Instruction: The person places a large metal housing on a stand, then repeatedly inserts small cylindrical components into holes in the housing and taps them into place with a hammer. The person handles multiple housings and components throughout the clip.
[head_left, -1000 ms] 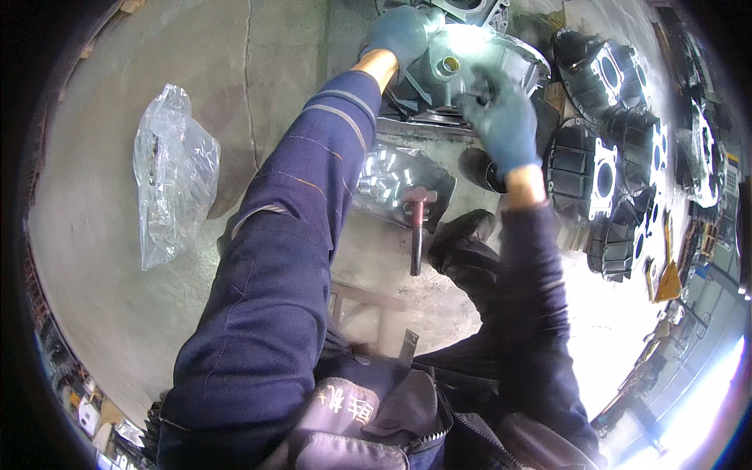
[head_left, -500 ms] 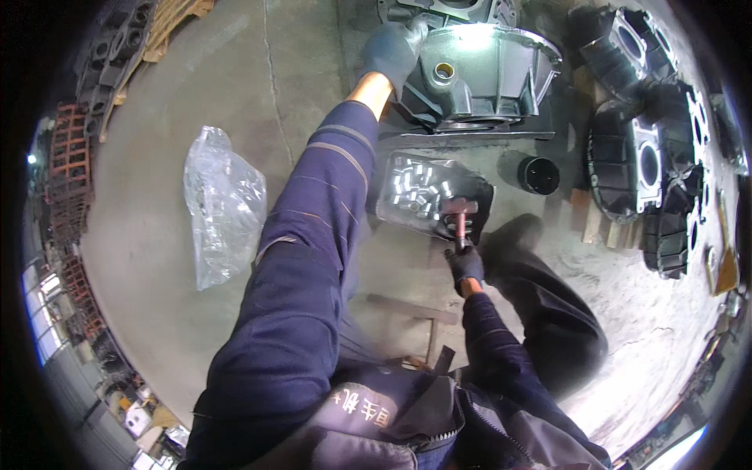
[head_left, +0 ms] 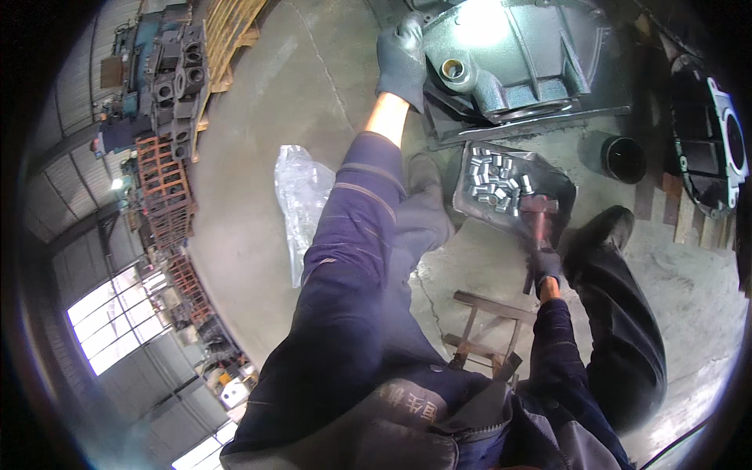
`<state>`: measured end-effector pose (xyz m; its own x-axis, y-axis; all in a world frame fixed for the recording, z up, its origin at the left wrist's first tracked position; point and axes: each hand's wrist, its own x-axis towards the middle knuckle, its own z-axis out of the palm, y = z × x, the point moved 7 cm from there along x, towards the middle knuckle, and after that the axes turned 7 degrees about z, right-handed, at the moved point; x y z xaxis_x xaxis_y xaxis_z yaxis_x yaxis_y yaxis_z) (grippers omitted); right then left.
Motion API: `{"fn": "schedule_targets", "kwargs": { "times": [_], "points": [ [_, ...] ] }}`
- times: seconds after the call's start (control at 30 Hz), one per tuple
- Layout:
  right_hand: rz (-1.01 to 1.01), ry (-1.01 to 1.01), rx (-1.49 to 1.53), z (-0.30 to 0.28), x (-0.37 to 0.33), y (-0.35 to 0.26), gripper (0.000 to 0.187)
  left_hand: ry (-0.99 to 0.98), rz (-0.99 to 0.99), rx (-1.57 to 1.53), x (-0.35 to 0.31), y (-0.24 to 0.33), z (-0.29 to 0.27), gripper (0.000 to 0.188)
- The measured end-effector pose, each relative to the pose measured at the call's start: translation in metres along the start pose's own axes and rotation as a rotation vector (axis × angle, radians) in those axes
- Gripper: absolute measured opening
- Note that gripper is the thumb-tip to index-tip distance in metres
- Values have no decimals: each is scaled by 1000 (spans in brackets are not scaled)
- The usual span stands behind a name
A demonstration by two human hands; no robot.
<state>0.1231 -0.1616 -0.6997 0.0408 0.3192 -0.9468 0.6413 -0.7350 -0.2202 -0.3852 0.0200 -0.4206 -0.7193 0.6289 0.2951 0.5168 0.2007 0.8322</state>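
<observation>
From above, we look down past our own dark blue sleeves at a grey concrete floor [head_left: 235,258], its outer parts bending toward the rim of the fisheye view. The broadest stretch of floor runs along our left, between a wooden pallet [head_left: 229,43] near the upper left edge and a clear plastic bag [head_left: 301,205] lying just left of our left forearm. On the right, our room narrows: a black cup-like cylinder [head_left: 624,160] stands beyond our right foot, and a dark casting with a pale flange [head_left: 697,149] sits near the right edge. Close to our body, a small frame [head_left: 495,305] stands between our legs, left of our right forearm. At the top, a large grey housing [head_left: 525,59], with a brass-coloured ring in its collar, rests on a dark plate [head_left: 603,112]. Our gloved left hand [head_left: 401,63] is at the housing's left edge, fingers bent; we cannot tell whether they grip it. Our gloved right hand [head_left: 546,266] is wrapped around the handle of a hammer [head_left: 540,204], whose reddish head points away from us, directly ahead of the fist, over the near right part of a shallow dark tray [head_left: 546,176]. Short silvery metal sleeves [head_left: 493,184] lie heaped in that tray, left of the hammer head.
</observation>
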Motion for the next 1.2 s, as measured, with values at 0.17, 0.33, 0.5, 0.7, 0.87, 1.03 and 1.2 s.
{"fn": "schedule_targets", "kwargs": {
  "times": [0.17, 0.33, 0.5, 0.7, 0.87, 1.03, 1.2],
  "points": [
    [108, -125, 204, 8, 1, 6, 31, 2, 45, -101, 1, -4, 0, 55],
    [149, -404, 338, 18, -22, -5, 27, 2, -14, -123, 1, -5, 1, 54],
    [71, -511, 349, 10, -58, -39, 27, -57, -56, 88, -2, 9, 0, 55],
    [57, -236, 194, -15, -123, -72, 21, -169, -100, 225, -6, 22, 0, 63],
    [-312, -199, 153, -36, -222, -138, 26, -247, -121, 238, -9, 28, 1, 62],
    [-838, -70, 31, -48, -328, -247, 35, -272, -142, 181, -8, 22, 5, 62],
    [-1167, 254, -164, -59, -376, -319, 40, -213, -91, 247, -7, 16, 7, 67]
  ]
}}
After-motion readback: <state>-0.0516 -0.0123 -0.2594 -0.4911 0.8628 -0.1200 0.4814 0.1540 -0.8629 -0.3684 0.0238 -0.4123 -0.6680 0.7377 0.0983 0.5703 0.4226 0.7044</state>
